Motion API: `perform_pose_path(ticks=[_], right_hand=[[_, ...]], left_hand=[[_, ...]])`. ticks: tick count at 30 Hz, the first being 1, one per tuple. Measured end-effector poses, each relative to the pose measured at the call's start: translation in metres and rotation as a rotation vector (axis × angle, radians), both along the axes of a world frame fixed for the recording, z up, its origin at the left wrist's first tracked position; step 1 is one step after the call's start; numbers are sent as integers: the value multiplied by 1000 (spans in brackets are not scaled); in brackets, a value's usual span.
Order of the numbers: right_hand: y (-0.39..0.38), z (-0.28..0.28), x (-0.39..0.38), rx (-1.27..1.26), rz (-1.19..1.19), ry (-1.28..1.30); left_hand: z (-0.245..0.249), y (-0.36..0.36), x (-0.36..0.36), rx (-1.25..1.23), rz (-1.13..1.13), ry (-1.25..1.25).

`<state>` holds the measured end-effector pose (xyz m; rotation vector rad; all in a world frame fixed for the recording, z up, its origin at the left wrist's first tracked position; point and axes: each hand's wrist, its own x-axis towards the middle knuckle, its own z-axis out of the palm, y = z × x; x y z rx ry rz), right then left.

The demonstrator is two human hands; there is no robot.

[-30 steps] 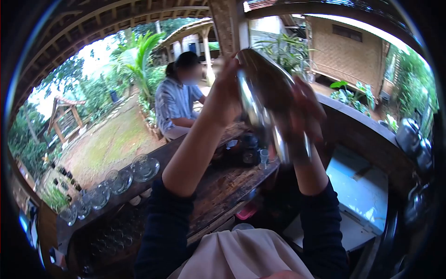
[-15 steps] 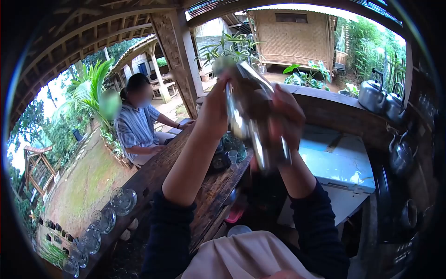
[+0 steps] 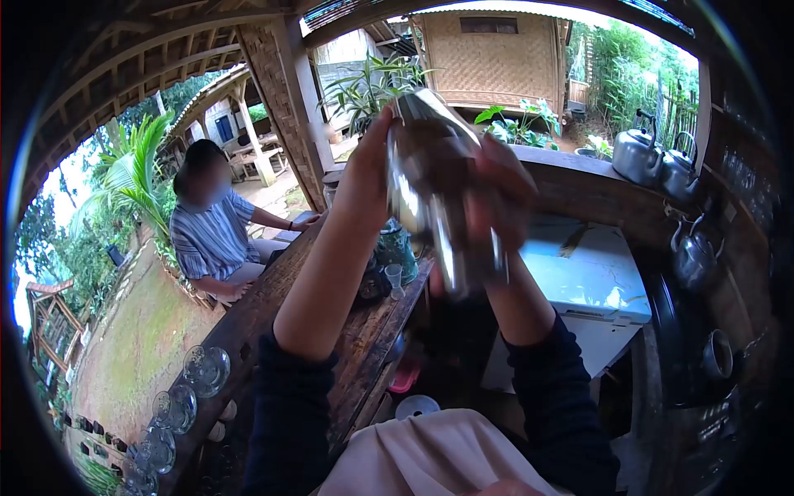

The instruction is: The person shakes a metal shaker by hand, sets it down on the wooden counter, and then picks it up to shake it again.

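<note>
Up in front of me, a shiny silver cocktail shaker (image 3: 420, 178) is tilted and smeared by motion. My left hand (image 3: 376, 149) is closed on its left side, near the upper end. Around its right side wrap the fingers of my right hand (image 3: 503, 186), also blurred. Both forearms are raised over the gap between the wooden counter (image 3: 285, 302) and a white chest-like box (image 3: 579, 273). Beyond my left forearm, a small clear plastic cup (image 3: 394, 277) stands on the counter beside a greenish glass jar (image 3: 397, 248).
A person in a striped shirt (image 3: 217, 240) sits across the counter. Several glass cups with saucers (image 3: 207, 369) line its left edge. Metal kettles (image 3: 637, 157) stand on the right ledge, and another kettle (image 3: 695, 258) hangs below. A pink container (image 3: 405, 374) sits low down.
The whole scene has shifted left in view as my head turned slightly right. Both hands still grip the shaker, which remains blurred and tilted. The seated person's head has turned somewhat.
</note>
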<state>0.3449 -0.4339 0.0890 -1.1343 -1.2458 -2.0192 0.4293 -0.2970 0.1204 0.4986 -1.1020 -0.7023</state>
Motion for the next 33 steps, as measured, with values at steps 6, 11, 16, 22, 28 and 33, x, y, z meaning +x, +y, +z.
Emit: perform_pose_path(ticks=[6, 11, 16, 22, 28, 33], right_hand=[[-6, 6, -3, 83, 233, 532], [-2, 6, -10, -161, 58, -200], [-11, 10, 26, 44, 33, 44], [-6, 7, 6, -62, 269, 263], [16, -13, 7, -197, 316, -517], [17, -2, 64, 153, 311, 690]], left_hand=[[-18, -16, -19, -83, 755, -194], [-7, 6, -53, -140, 447, -261], [0, -3, -2, 127, 668, 33], [-10, 7, -9, 22, 194, 95], [-5, 19, -37, -189, 475, -476], [-15, 27, 29, 162, 586, 520]])
